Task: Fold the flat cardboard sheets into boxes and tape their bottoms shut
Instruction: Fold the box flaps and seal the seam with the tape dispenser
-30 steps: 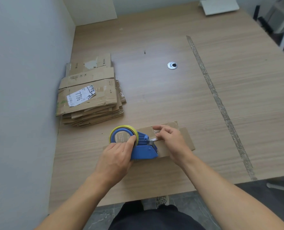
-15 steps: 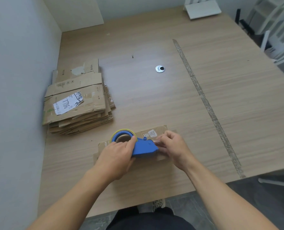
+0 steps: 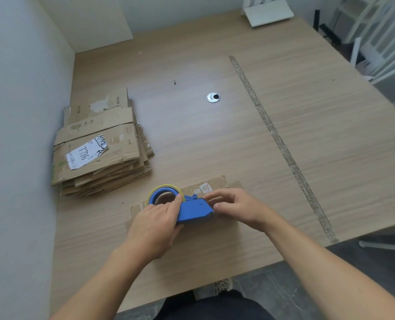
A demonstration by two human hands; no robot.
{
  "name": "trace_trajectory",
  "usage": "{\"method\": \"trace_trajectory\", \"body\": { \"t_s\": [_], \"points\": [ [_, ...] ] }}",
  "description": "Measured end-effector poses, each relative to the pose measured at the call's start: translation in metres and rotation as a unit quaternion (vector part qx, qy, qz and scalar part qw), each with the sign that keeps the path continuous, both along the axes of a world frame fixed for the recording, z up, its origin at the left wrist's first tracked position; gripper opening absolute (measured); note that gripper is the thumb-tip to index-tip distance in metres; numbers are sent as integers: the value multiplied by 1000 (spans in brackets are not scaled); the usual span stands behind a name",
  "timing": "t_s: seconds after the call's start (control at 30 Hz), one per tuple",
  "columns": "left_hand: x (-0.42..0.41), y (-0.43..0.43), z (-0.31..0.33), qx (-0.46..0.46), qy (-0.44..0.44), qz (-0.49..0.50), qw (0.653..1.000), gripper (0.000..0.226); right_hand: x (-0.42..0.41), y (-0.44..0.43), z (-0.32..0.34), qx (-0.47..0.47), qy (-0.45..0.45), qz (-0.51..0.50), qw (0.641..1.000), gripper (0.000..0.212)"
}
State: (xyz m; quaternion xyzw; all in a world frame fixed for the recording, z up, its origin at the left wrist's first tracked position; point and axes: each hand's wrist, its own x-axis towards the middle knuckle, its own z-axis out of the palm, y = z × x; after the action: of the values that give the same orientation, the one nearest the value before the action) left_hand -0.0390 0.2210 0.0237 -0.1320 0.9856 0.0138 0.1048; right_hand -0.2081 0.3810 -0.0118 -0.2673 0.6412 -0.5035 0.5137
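Dispenser (image 3: 193,210): blue, tape roll (image 3: 164,187) inside, over flat cardboard sheet (image 3: 215,182).
Left hand (image 3: 155,224): grips dispenser.
Right hand (image 3: 237,207): pinches its nose.

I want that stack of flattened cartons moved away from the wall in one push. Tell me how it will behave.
The stack of flattened cartons will probably shear, not move as one: its layers already lie fanned and misaligned. The sheets look stiff but creased at the flaps, so may fold there. The smooth table likely lets it slide.
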Motion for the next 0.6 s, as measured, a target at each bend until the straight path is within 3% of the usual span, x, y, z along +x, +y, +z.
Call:
{"method": "trace_trajectory", "body": {
  "t_s": [0.17,0.33,0.5,0.6],
  "points": [
    [5,-4,-5,-9,60,-13,998,75,7,-6,-10,4,165,-58,985,14],
    [4,-3,-8,-54,126,-23,990,71,5,-6,-15,-71,344,-96,931,10],
    [2,8,-9,-3,116,37,993,55,6,8,-19,-63,401,-155,900,13],
    [-4,16,-6,14,77,55,995,54,11,15,-24,-39,378,-178,908,8]
  ]
}}
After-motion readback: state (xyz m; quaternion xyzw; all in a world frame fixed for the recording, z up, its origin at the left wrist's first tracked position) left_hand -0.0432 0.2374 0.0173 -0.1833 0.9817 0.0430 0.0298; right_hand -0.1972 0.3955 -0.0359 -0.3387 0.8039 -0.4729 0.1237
